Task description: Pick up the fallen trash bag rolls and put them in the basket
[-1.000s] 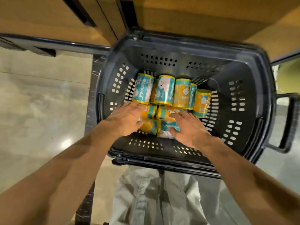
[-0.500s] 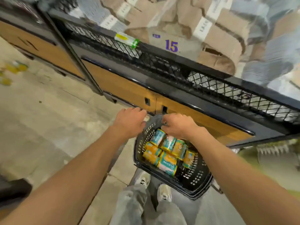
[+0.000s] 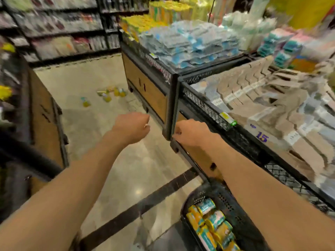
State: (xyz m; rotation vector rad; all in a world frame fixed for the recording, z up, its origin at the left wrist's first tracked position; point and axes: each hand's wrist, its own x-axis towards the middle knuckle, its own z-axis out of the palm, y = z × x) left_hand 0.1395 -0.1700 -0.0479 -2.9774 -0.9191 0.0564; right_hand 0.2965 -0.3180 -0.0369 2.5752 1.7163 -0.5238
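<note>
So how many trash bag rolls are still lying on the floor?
About 5, though blur may hide more: one apart on the left, the other four clustered near the wooden display base's corner.

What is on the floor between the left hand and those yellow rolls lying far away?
Nothing: in the head view only bare floor stretches between the left hand and the fallen rolls.

rolls (image 3: 107, 96) on floor, basket (image 3: 235, 211) nearby
</note>
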